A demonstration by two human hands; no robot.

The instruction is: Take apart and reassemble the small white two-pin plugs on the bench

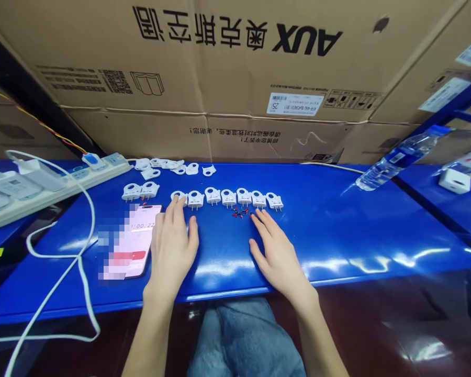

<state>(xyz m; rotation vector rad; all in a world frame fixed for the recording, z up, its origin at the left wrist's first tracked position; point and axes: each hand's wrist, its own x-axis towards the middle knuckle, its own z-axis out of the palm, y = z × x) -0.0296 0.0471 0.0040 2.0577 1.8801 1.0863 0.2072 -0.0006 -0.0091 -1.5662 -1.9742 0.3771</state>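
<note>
Several white plug pieces with rings and metal prongs, one of them a plug piece (228, 198), stand in a row on the blue table (329, 220). My left hand (175, 246) is open, its fingertips at the leftmost plug of this row, partly covering it. Small red and black parts (240, 212) lie in a little pile just below the row. My right hand (277, 248) is open to the right of the pile, with its fingertips beside a small dark piece. Two more plugs (140, 191) stand farther left, above a phone (143, 241) that is partly blurred out.
White ring-shaped pieces (168, 165) lie at the back left. A power strip (58, 189) with chargers and a looping white cable (80, 256) occupy the left side. A water bottle (400, 157) lies at the right, before large cardboard boxes (227, 78).
</note>
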